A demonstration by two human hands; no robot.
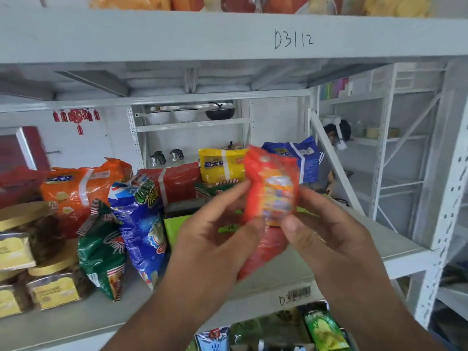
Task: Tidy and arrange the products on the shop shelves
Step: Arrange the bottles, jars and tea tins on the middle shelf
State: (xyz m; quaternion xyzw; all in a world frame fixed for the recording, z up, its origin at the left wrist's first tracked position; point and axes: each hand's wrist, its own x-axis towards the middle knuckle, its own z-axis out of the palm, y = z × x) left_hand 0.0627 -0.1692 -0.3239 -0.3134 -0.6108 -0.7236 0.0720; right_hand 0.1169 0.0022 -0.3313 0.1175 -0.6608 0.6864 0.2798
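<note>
Both my hands hold a blurred red-orange snack packet [272, 188] upright in front of the middle shelf [395, 252]. My left hand [215, 239] grips its left edge and lower part. My right hand [326, 231] pinches its right edge. On the shelf behind stand a blue bag [141, 224], a green bag [103, 252], an orange pack [76, 191], a red pack [174, 183], a yellow pack [221, 168] and a blue pack [301, 158]. A green box [174, 226] is partly hidden by my left hand.
Stacked jars with yellow labels [27, 259] fill the shelf's left end. The upper shelf beam [228, 36] is marked D3112. More bags [324, 330] sit on the shelf below. Another person [336, 138] stands behind the racks, near white uprights [440, 224].
</note>
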